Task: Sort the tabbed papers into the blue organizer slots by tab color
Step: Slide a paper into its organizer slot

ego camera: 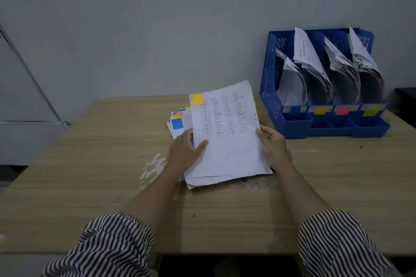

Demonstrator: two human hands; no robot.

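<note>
Holding the top sheet (227,132) by both side edges, the left hand (183,152) has its thumb laid over the paper and its fingers (188,135) behind, while the right hand (273,145) curls round the other edge; the sheet, orange tab (197,98) at its upper corner, tilts up off the paper stack (180,123) on the table (90,164), left of the blue organizer (324,87), whose four slots hold papers
</note>
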